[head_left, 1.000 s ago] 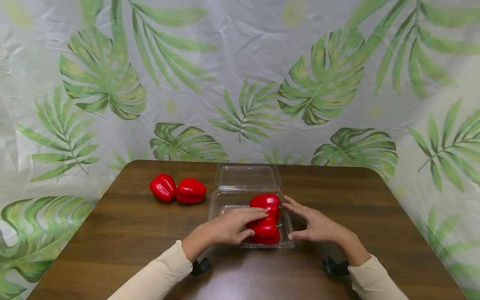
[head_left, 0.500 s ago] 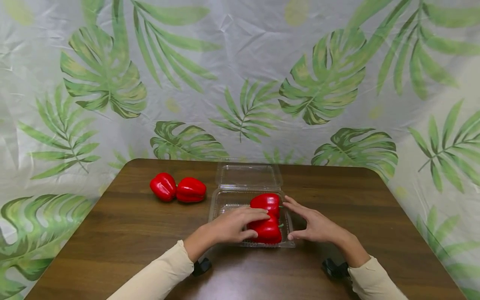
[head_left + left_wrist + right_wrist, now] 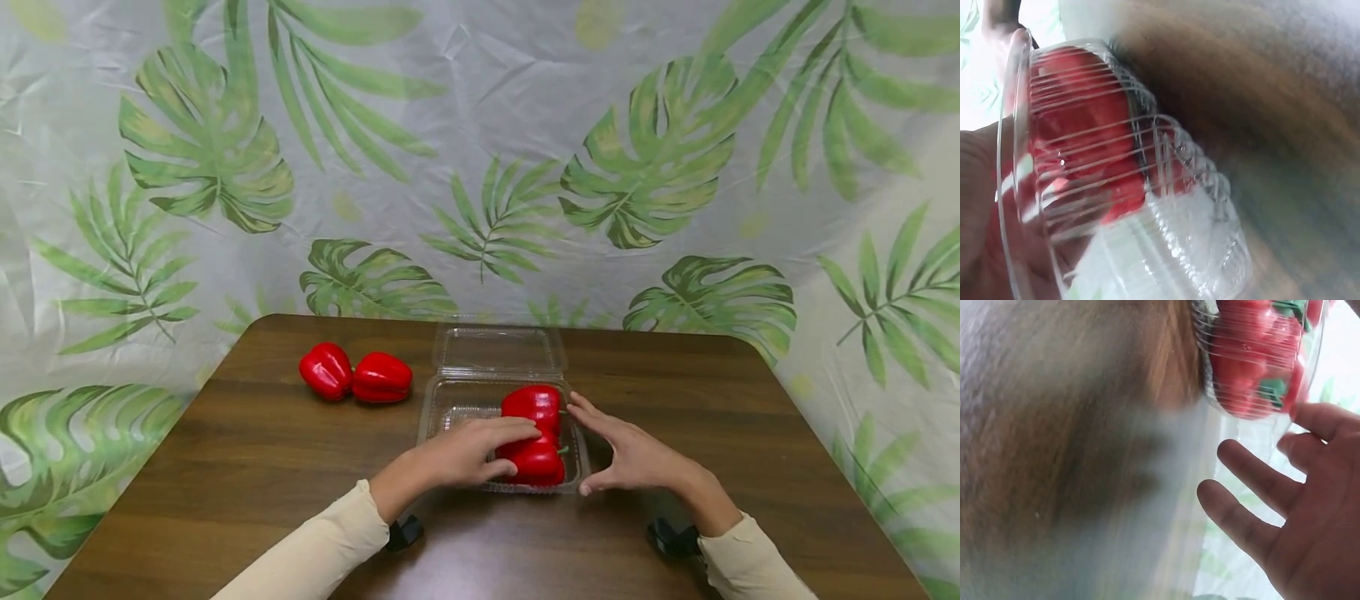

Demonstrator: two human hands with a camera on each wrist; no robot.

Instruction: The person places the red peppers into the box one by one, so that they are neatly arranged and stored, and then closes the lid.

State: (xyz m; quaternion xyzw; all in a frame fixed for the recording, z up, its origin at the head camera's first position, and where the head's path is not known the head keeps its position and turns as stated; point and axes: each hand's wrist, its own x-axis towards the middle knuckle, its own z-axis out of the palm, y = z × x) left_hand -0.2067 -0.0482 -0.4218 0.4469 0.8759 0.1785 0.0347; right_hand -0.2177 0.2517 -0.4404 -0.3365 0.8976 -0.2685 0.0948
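Head view: evenly and softly lit, moderately bright, fairly sharp; marked by pale glare low on the surface [image 3: 487,546], small highlights on the red peppers [image 3: 538,464], faint sheen along creases of the backdrop [image 3: 465,108]. Left wrist view: hazy, blurred across the surface, overexposed at upper left; glinting along the container [image 3: 1179,250]. Right wrist view: soft, smeared, washed out at right, darkened by diffuse shadows.
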